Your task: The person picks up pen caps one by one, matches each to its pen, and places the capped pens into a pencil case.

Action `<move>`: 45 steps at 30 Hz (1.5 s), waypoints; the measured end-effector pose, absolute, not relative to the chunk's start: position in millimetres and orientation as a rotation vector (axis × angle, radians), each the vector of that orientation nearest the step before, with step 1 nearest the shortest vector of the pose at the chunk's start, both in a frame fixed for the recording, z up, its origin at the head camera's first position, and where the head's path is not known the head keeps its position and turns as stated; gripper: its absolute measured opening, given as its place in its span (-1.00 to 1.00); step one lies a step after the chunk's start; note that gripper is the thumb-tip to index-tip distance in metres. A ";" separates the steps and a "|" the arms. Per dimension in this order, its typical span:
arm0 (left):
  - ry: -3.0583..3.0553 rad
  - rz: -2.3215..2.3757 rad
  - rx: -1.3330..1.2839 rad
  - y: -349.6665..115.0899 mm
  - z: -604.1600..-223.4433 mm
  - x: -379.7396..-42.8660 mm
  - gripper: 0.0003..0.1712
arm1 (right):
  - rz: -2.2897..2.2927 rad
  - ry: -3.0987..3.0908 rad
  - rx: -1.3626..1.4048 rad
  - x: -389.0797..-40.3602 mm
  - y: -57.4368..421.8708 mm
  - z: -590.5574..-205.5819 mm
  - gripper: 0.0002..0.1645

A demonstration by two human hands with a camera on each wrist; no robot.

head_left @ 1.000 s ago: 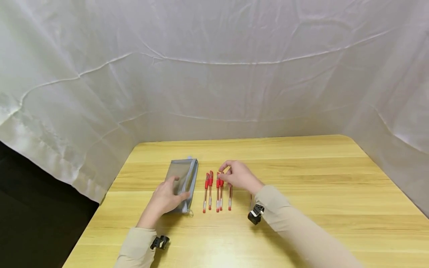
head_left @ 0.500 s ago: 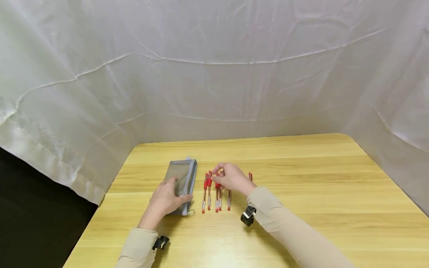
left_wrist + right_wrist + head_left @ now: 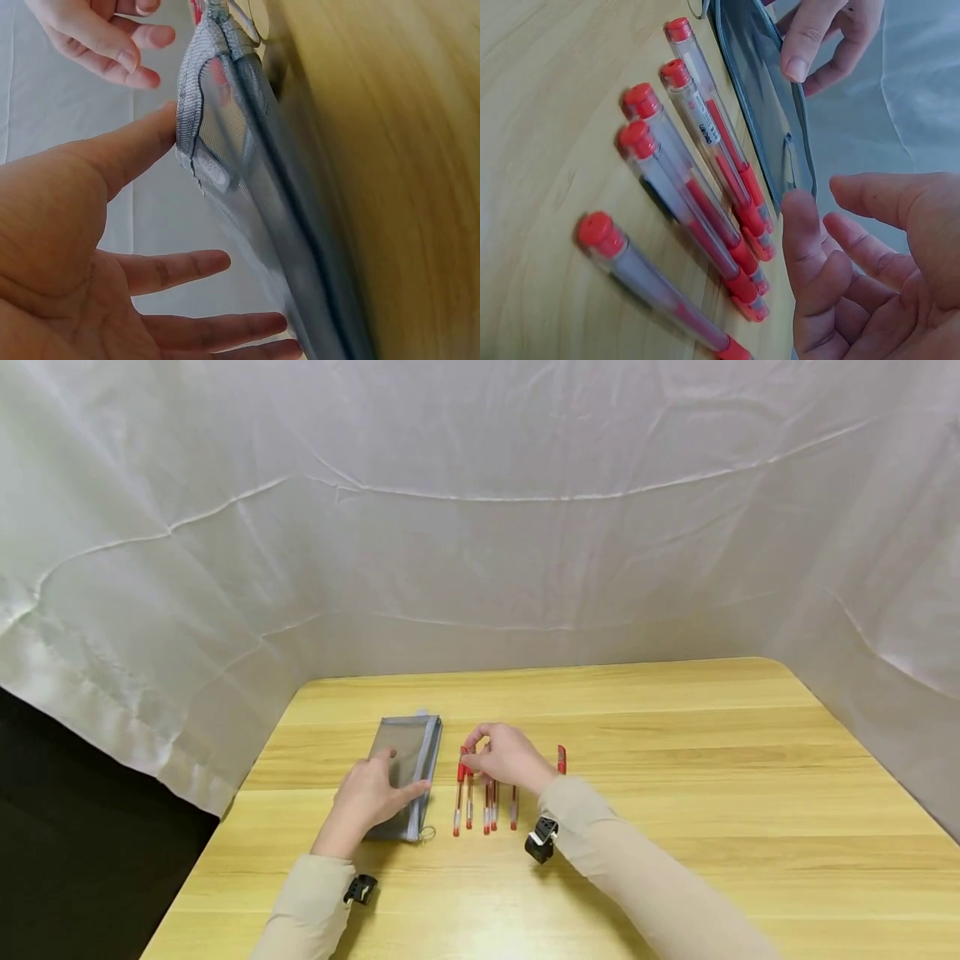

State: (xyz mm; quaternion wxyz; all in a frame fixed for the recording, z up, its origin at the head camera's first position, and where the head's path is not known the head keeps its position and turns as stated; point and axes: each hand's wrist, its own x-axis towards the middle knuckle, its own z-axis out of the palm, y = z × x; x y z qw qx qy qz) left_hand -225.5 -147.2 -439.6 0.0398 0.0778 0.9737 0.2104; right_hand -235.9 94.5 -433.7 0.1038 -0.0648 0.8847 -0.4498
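A grey mesh zip pouch point(image 3: 411, 739) lies on the table at the left in the head view. My left hand point(image 3: 369, 795) rests at it with fingers spread; in the left wrist view its thumb point(image 3: 142, 142) touches the zipped edge. Right of the pouch, several red gel pens point(image 3: 701, 120) lie side by side, capped ends away from me. Over the caps of the leftmost pens hovers my right hand point(image 3: 513, 760), its fingers loosely bent with nothing between them. It hides some of the caps in the head view.
One more red pen point(image 3: 562, 758) lies apart at the right, partly behind the right wrist. A small metal ring point(image 3: 427, 833) hangs at the pouch's near corner. Pale cloth point(image 3: 525, 560) surrounds the wooden table point(image 3: 712, 760).
My right hand has moved left along the row, from the middle pens to the leftmost ones, uncovering the far right pen's cap. The left hand has stayed at the pouch.
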 end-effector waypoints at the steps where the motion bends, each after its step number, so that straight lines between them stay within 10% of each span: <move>1: 2.980 0.649 0.244 -147.7 -439.6 -226.6 0.02 | -1.335 2.602 -0.181 -236.5 93.2 -433.9 -0.75; 45: 2.805 0.759 0.242 -173.0 -425.9 -241.9 -0.05 | -0.974 2.823 -0.071 -248.4 40.7 -448.8 -0.69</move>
